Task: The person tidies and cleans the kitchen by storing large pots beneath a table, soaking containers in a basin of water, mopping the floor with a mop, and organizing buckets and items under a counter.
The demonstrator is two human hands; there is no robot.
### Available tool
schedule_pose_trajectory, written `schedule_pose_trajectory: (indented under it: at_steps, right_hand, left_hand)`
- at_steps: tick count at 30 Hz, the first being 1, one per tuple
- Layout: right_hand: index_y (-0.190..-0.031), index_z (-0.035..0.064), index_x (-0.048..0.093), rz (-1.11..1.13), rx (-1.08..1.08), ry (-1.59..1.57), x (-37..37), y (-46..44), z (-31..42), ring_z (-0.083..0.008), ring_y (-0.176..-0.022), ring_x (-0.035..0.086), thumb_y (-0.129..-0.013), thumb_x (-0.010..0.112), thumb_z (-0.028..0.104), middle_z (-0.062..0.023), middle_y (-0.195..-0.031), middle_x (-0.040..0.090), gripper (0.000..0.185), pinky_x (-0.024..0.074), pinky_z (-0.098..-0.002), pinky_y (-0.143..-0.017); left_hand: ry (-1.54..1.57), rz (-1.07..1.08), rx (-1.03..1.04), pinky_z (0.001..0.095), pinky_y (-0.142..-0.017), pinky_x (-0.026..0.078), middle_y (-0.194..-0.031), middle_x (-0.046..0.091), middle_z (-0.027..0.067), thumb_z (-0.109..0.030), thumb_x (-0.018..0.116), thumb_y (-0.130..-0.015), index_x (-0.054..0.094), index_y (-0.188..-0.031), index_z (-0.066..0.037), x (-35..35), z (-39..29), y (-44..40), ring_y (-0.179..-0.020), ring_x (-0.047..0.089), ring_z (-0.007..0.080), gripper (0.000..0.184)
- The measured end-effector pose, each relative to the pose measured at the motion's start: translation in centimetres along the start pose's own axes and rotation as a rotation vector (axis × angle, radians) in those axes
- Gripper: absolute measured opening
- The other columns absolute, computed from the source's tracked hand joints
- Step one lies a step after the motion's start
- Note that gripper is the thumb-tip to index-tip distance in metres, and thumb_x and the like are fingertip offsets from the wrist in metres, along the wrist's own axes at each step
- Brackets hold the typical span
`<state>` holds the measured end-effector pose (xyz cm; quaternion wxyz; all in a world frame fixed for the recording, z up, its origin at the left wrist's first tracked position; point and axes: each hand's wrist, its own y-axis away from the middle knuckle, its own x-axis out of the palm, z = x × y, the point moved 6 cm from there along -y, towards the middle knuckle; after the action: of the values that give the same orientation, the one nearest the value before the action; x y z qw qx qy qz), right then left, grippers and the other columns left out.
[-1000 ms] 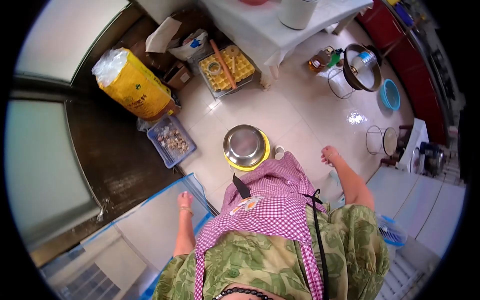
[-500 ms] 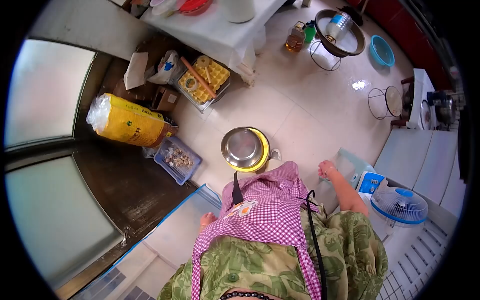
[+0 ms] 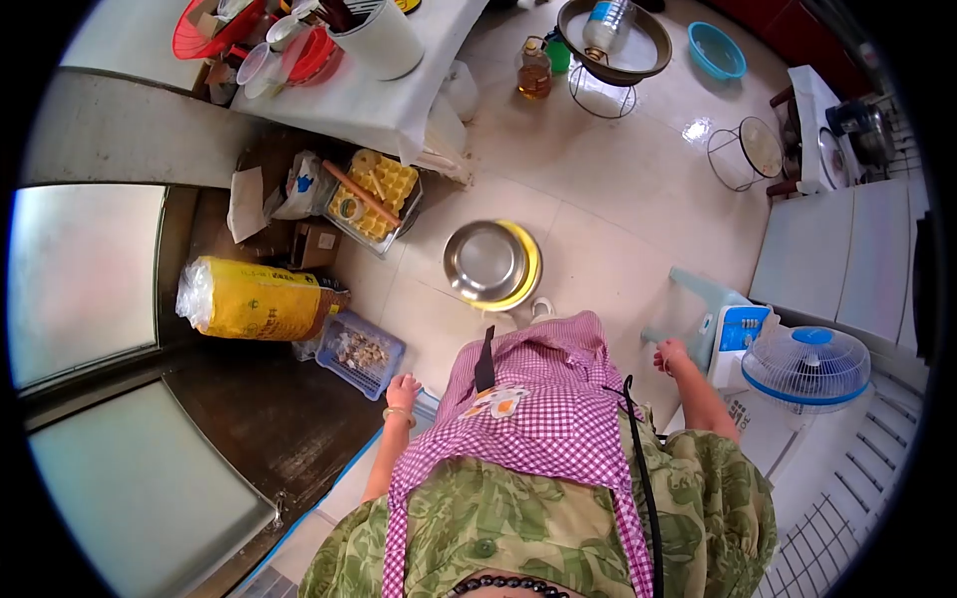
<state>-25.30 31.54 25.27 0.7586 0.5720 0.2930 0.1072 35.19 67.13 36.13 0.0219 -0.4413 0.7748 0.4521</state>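
My left hand (image 3: 402, 391) hangs at my left side beside the blue crate (image 3: 361, 354), with its fingers curled loosely and nothing visible in them. On my right, my right hand (image 3: 671, 355) is closed, apparently empty, near the legs of a pale blue-green stool (image 3: 713, 299). Between the hands and farther forward, a steel bowl (image 3: 485, 261) lies over a yellow round object (image 3: 528, 264) close to my feet. A checked pink apron (image 3: 538, 429) covers my front, with a black strap hanging on it.
A yellow sack (image 3: 254, 299) lies beyond the crate. Egg trays (image 3: 384, 189) hold a wooden rod, below a white-covered table (image 3: 399, 105). Ahead right are an oil bottle (image 3: 533, 70), a wide pan (image 3: 648, 60) on a stand and a blue basin (image 3: 716, 50). A fan (image 3: 807, 367) stands right.
The view has turned so floor objects ahead shift left, and more of the table and the fan shows. My left hand has come forward to beside the crate. My right hand stays at my side.
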Motion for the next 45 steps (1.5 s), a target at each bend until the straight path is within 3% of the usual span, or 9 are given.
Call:
schedule_pose_trajectory:
  at_steps: [1,9,14,17,25,27,33,39,45]
  right_hand:
    - [-0.102,0.0035,0.055,0.012,-0.006,-0.003,0.3,0.0,0.2,-0.0248,-0.056,0.061,-0.087,0.047,0.018,-0.0137,-0.077,0.062,0.022,0.047,-0.0364,-0.045]
    - [-0.107,0.0037,0.052,0.102,-0.136,-0.035,3.9,0.3,6.9,-0.0234,-0.06,0.062,-0.087,0.05,0.021,-0.0135,-0.085,0.063,0.027,0.0492,-0.035,-0.047]
    - [-0.107,0.0034,0.052,0.022,-0.198,-0.063,4.0,0.6,13.5,-0.0228,-0.059,0.062,-0.088,0.05,0.021,-0.0132,-0.085,0.063,0.026,0.0491,-0.0343,-0.046]
    - [-0.108,0.003,0.051,-0.015,-0.208,-0.074,3.9,1.4,17.5,-0.0225,-0.059,0.063,-0.088,0.047,0.019,-0.0135,-0.083,0.063,0.026,0.0506,-0.0335,-0.047]
    - [-0.104,0.0022,0.054,0.025,-0.293,-0.153,6.8,2.1,28.7,-0.0207,-0.057,0.062,-0.087,0.051,0.019,-0.0132,-0.078,0.063,0.024,0.0506,-0.0331,-0.047]
    - [-0.102,0.0035,0.055,0.072,-0.317,-0.163,7.8,1.7,30.6,-0.0197,-0.057,0.062,-0.087,0.052,0.02,-0.0111,-0.077,0.063,0.022,0.0504,-0.0328,-0.048]
    - [-0.1,0.0034,0.057,0.107,-0.326,-0.246,8.3,-1.3,36.6,-0.0188,-0.054,0.061,-0.087,0.054,0.02,-0.0105,-0.076,0.063,0.021,0.0496,-0.0313,-0.047]
    - [-0.101,0.0044,0.056,0.192,-0.217,-0.324,7.3,-4.4,41.9,-0.0172,-0.053,0.061,-0.089,0.053,0.021,-0.0097,-0.077,0.063,0.02,0.0482,-0.0298,-0.045]
    - [-0.1,0.0058,0.056,0.099,-0.118,-0.342,1.7,-10.3,41.4,-0.0164,-0.052,0.06,-0.088,0.053,0.02,-0.0079,-0.074,0.062,0.018,0.0473,-0.0293,-0.043]
  left_hand:
    - [-0.062,0.005,-0.009,0.0276,-0.063,0.05,-0.094,0.064,0.011,-0.021,0.054,-0.091,0.055,-0.111,0.003,0.2,-0.7,-0.2,-0.079,0.066,0.0183,0.032]
    - [-0.195,0.058,-0.061,0.0281,-0.062,0.05,-0.088,0.065,0.0115,-0.021,0.052,-0.091,0.057,-0.107,0.005,-0.3,1.4,-3.1,-0.071,0.065,0.0185,0.031]
    - [-0.72,0.047,0.219,0.0337,-0.066,0.051,-0.086,0.066,0.0128,-0.026,0.052,-0.088,0.06,-0.102,0.002,3.0,-8.2,-5.6,-0.071,0.067,0.0207,0.032]
    - [-0.874,0.088,0.496,0.0409,-0.078,0.049,-0.093,0.065,0.0177,-0.028,0.055,-0.085,0.06,-0.103,-0.001,7.1,-16.6,-9.6,-0.087,0.063,0.0324,0.033]
    - [-0.88,0.186,1.244,0.0428,-0.092,0.04,-0.118,0.052,0.0236,-0.019,0.058,-0.084,0.038,-0.133,0.0,24.0,-45.2,-12.7,-0.109,0.048,0.0381,0.057]
    - [-0.889,0.233,1.149,0.0432,-0.094,0.04,-0.12,0.05,0.0241,-0.019,0.06,-0.083,0.032,-0.136,0.0,27.2,-51.7,-12.1,-0.111,0.047,0.0382,0.063]
    - [-0.977,-0.073,1.409,0.0428,-0.105,0.03,-0.137,0.037,0.022,-0.02,0.065,-0.079,0.022,-0.141,0.001,35.9,-66.8,-13.3,-0.126,0.036,0.0373,0.078]
    - [-1.062,-0.239,1.437,0.0404,-0.111,0.02,-0.145,0.026,0.0195,-0.024,0.067,-0.078,0.019,-0.142,0.001,43.6,-75.9,-19.1,-0.136,0.022,0.0336,0.084]
    - [-1.234,-0.396,1.457,0.0409,-0.111,0.02,-0.143,0.029,0.0198,-0.036,0.064,-0.08,0.022,-0.141,0.0,50.0,-83.1,-25.7,-0.135,0.024,0.0334,0.083]
